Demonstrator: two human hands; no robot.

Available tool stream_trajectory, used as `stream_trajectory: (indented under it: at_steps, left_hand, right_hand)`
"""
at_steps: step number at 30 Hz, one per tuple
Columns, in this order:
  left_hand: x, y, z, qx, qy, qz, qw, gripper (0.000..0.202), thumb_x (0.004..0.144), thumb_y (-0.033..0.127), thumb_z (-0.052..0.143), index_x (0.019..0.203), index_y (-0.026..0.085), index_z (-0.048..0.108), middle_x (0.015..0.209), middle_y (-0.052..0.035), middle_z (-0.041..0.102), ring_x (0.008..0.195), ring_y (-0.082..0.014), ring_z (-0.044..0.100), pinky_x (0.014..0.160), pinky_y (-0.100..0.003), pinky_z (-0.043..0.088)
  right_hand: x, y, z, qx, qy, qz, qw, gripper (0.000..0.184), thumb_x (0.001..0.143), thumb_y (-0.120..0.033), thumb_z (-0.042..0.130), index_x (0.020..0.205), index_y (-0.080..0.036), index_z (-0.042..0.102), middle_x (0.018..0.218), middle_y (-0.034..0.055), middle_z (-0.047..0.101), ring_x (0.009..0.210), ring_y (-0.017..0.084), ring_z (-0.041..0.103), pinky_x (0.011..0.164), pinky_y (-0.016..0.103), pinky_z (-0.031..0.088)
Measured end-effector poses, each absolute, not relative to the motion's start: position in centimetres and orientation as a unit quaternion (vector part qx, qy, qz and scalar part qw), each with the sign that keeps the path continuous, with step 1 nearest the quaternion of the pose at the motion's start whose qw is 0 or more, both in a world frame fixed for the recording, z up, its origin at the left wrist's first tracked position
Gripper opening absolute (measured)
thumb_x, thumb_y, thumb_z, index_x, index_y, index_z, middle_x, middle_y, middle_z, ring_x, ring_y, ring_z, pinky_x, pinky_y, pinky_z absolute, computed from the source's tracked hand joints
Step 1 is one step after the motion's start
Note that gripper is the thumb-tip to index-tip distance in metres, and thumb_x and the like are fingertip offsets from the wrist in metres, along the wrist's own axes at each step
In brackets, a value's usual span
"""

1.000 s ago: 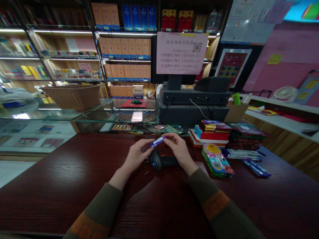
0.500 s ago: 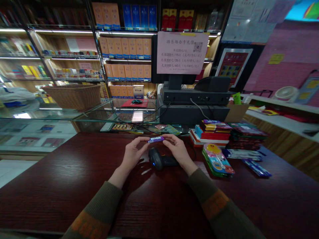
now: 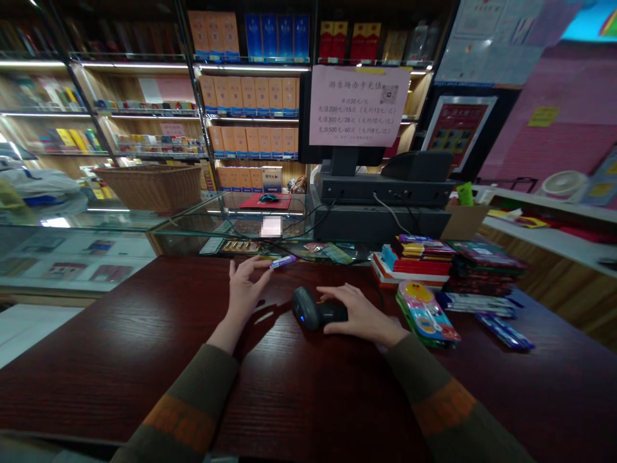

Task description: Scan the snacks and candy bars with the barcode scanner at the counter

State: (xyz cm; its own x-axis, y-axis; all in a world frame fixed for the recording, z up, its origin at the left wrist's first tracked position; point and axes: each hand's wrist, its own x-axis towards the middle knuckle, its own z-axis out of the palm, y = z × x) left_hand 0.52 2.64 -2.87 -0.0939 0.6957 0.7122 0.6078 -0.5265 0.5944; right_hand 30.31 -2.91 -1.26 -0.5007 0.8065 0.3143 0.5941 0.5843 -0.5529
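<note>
My left hand (image 3: 245, 287) pinches one end of a small purple-and-white wrapped candy stick (image 3: 283, 262) between thumb and fingertips, just above the table's far edge. To its right a black handheld barcode scanner (image 3: 305, 310) lies on the table, a blue light glowing on its head. My right hand (image 3: 361, 314) is at the scanner's handle, thumb on the near side and fingers on the far side, spread rather than closed. Whether the palm touches the handle cannot be made out.
Brown table (image 3: 183, 360) in front. On the right are stacked boxes (image 3: 414, 260), a colourful toy packet (image 3: 427, 315) and blue wrapped bars (image 3: 504, 330). Behind stand a glass counter (image 3: 180, 222), a register with a monitor (image 3: 380, 218) and a wicker basket (image 3: 152, 186).
My right hand has let go of the candy stick and moved down to the scanner's handle. My left hand has shifted left, still holding the stick. The view has turned slightly.
</note>
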Motion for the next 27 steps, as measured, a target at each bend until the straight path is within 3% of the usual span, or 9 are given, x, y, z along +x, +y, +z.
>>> stream_trajectory:
  at_steps: [2, 4, 8, 11, 14, 19, 27]
  left_hand:
    - [0.2, 2.8, -3.0, 0.67, 0.49, 0.558, 0.028, 0.015, 0.086, 0.036, 0.069, 0.098, 0.028, 0.073, 0.112, -0.004, 0.074, 0.123, -0.0272, 0.062, 0.121, -0.066, 0.006]
    - [0.0, 2.9, -3.0, 0.67, 0.491, 0.556, 0.025, 0.015, 0.085, 0.036, 0.069, 0.097, 0.028, 0.073, 0.111, -0.0044, 0.074, 0.124, -0.0278, 0.061, 0.121, -0.067, 0.006]
    - [-0.1, 2.9, -3.0, 0.67, 0.501, 0.547, 0.03, 0.015, 0.085, 0.036, 0.069, 0.097, 0.028, 0.073, 0.113, -0.0044, 0.074, 0.126, -0.0278, 0.059, 0.121, -0.067, 0.006]
    - [0.0, 2.8, -3.0, 0.665, 0.511, 0.544, 0.039, 0.015, 0.085, 0.035, 0.068, 0.098, 0.028, 0.073, 0.115, -0.004, 0.073, 0.129, -0.0268, 0.058, 0.122, -0.064, 0.006]
    - [0.0, 2.9, -3.2, 0.665, 0.512, 0.542, 0.045, 0.014, 0.085, 0.034, 0.068, 0.097, 0.029, 0.073, 0.116, -0.0036, 0.073, 0.129, -0.0266, 0.057, 0.123, -0.064, 0.004]
    - [0.0, 2.8, -3.3, 0.68, 0.509, 0.526, 0.051, 0.016, 0.086, 0.036, 0.067, 0.1, 0.03, 0.073, 0.114, -0.0031, 0.074, 0.128, -0.0262, 0.058, 0.123, -0.063, 0.005]
    - [0.2, 2.8, -3.2, 0.702, 0.491, 0.512, 0.058, 0.014, 0.088, 0.036, 0.065, 0.1, 0.029, 0.071, 0.115, -0.0027, 0.075, 0.128, -0.0267, 0.059, 0.124, -0.062, 0.006]
  right_hand:
    - [30.7, -2.9, -1.7, -0.421, -0.856, 0.16, 0.253, 0.08, 0.068, -0.043, 0.087, 0.14, -0.032, 0.056, 0.123, 0.0075, 0.07, 0.117, 0.03, 0.061, 0.114, 0.055, 0.028]
    - [30.7, -2.8, -2.1, -0.425, -0.864, 0.134, 0.236, 0.07, 0.073, -0.037, 0.083, 0.138, -0.029, 0.058, 0.123, 0.0075, 0.069, 0.117, 0.028, 0.061, 0.115, 0.054, 0.026]
    - [30.2, -2.8, -2.3, -0.428, -0.876, 0.096, 0.204, 0.05, 0.081, -0.03, 0.074, 0.129, -0.025, 0.061, 0.119, 0.0075, 0.07, 0.111, 0.026, 0.062, 0.105, 0.046, 0.037]
    - [30.1, -2.9, -2.4, -0.433, -0.876, 0.059, 0.203, 0.046, 0.081, -0.027, 0.071, 0.126, -0.023, 0.062, 0.113, 0.0071, 0.071, 0.107, 0.026, 0.062, 0.101, 0.044, 0.039]
    - [30.1, -2.9, -2.3, -0.423, -0.877, 0.015, 0.227, 0.041, 0.082, -0.027, 0.071, 0.122, -0.022, 0.064, 0.108, 0.0067, 0.071, 0.104, 0.025, 0.063, 0.107, 0.047, 0.033]
    - [29.9, -3.2, -1.5, -0.39, -0.875, -0.041, 0.284, 0.042, 0.084, -0.036, 0.074, 0.122, -0.022, 0.063, 0.101, 0.0063, 0.071, 0.098, 0.024, 0.063, 0.113, 0.052, 0.027]
    - [28.7, -4.2, -0.3, -0.34, -0.895, -0.043, 0.286, 0.047, 0.082, -0.034, 0.077, 0.125, -0.022, 0.062, 0.098, 0.0043, 0.07, 0.097, 0.023, 0.063, 0.115, 0.052, 0.025]
